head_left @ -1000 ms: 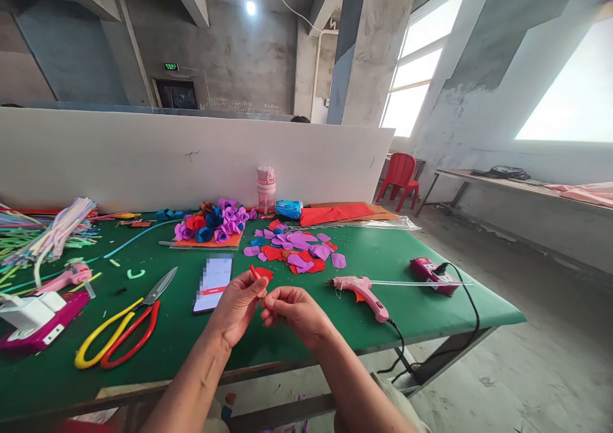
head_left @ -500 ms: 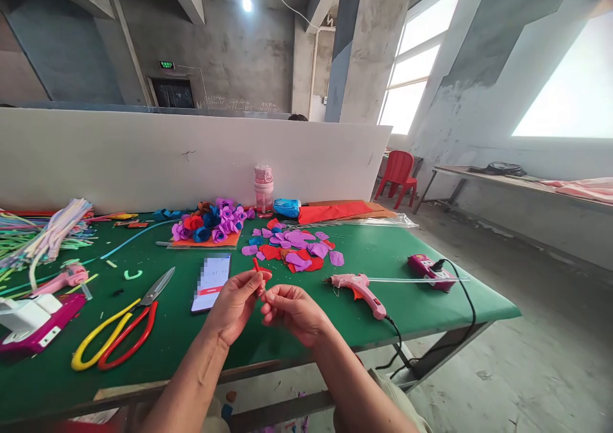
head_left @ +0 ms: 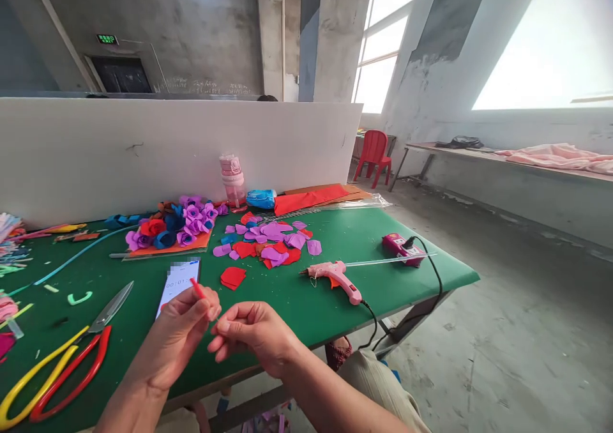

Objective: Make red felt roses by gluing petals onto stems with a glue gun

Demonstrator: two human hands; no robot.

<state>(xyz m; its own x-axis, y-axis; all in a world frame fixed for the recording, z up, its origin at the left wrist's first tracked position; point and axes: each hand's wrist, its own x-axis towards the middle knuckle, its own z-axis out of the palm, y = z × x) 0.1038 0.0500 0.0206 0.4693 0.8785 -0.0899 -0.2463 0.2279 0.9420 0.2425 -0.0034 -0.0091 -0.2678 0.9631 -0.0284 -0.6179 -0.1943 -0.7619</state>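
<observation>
My left hand [head_left: 184,315] is closed in a pinch around a thin red strip [head_left: 197,288], whose end sticks up past the thumb. Its lower part is hidden by the fingers. Close beside it, my right hand [head_left: 251,331] has thumb and forefinger pressed together; whatever is between them is too small to make out. Just beyond the hands lie a few red petal pieces [head_left: 233,278] on the green table. Behind my left hand a phone [head_left: 178,281] is partly covered. To the right rests a pink glue gun [head_left: 338,275] with a clear stick in its back.
Large scissors [head_left: 98,331] lie open at left. Purple and red petals [head_left: 272,236] are scattered mid-table, beside finished fabric-like flowers [head_left: 179,223]. A pink bottle [head_left: 233,182] stands near the white board [head_left: 182,145]. The glue gun's cord hangs over the table edge [head_left: 359,318].
The view has swung right, so the table's things sit further left. Both hands are still close together, and the red petal pieces beyond them now show clearly.
</observation>
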